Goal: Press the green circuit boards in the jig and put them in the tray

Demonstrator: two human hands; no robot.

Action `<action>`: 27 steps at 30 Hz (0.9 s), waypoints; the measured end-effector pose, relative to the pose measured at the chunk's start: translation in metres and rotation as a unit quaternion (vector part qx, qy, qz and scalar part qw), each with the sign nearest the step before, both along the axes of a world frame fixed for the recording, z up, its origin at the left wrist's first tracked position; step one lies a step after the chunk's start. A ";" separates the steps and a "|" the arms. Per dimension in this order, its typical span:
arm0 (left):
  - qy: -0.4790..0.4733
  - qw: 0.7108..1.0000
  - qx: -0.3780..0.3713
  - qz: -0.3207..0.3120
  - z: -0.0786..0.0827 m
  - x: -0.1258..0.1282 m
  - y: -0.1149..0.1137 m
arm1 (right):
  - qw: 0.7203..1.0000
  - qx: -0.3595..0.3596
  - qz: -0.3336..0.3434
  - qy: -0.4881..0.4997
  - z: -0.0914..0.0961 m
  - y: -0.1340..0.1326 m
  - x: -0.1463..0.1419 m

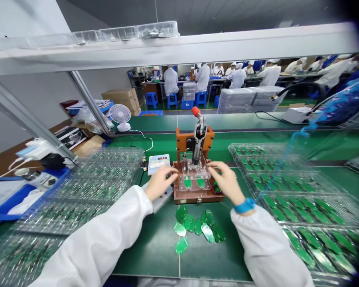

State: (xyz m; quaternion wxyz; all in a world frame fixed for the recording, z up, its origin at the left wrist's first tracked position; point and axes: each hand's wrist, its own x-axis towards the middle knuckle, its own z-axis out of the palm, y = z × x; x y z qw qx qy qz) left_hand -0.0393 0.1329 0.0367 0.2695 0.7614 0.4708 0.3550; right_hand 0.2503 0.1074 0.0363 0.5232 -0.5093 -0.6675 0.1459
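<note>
A test fixture with a wooden base (185, 196), an orange frame (210, 137) and a red-tipped toggle clamp (200, 131) stands before me. Two green circuit boards (201, 183) lie side by side in its clear plastic plate (194, 189). My left hand (161, 181) is at the plate's left side, its fingers loosely bent and thumb apart. On the other side, my right hand (225, 179) has its fingertips by the clear upper part, finger and thumb apart. Whether either hand touches the plastic is unclear. Several loose green boards (191, 223) are scattered in front of the base.
Clear trays of boards flank me, one on the left (107, 171) and one on the right (305, 199). Behind my left hand sits a small meter with a red display (159, 162). A white fan (120, 115) stands further back. Co-workers in white (171, 79) are beyond the bench.
</note>
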 end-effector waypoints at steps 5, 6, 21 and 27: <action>0.104 0.992 0.070 -0.027 -0.012 0.039 -0.025 | 0.996 -0.046 0.046 -0.059 -0.029 -0.025 -0.024; 0.103 0.992 0.075 -0.023 -0.013 0.041 -0.025 | 0.995 -0.053 0.051 -0.061 -0.028 -0.024 -0.025; -0.101 0.987 -0.128 -0.008 -0.009 0.038 -0.067 | 0.923 -0.267 0.196 0.196 -0.015 -0.064 -0.028; -0.025 0.997 -0.055 -0.040 -0.032 0.023 -0.075 | 0.916 -0.295 0.138 0.234 -0.024 -0.092 -0.048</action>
